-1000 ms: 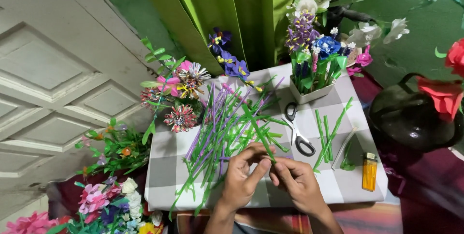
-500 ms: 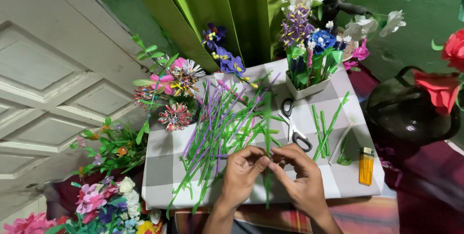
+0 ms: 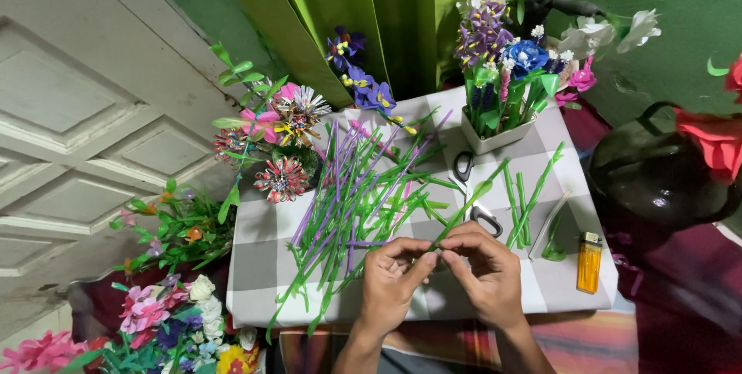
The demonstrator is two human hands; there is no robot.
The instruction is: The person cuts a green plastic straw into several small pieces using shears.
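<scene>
My left hand [image 3: 393, 281] and my right hand [image 3: 485, 272] meet over the near side of a low table with a grey checked cloth [image 3: 263, 258]. Both pinch the lower end of one thin green stem [image 3: 471, 202] that slants up to the right. Just beyond my fingers lies a loose pile of green and purple stems [image 3: 352, 196]. Black-handled scissors [image 3: 473, 188] lie right behind my right hand, partly hidden by the stem.
A yellow lighter [image 3: 589, 263] lies at the table's right edge beside a few green stems [image 3: 522, 196]. A white pot of paper flowers [image 3: 502, 73] stands at the back. More flower bunches [image 3: 270, 142] crowd the left, a dark round vessel [image 3: 657, 177] the right.
My hands have stayed together on the green stem, with the fingers shifting slightly along it. The view has drifted a little; the table's things lie as before.
</scene>
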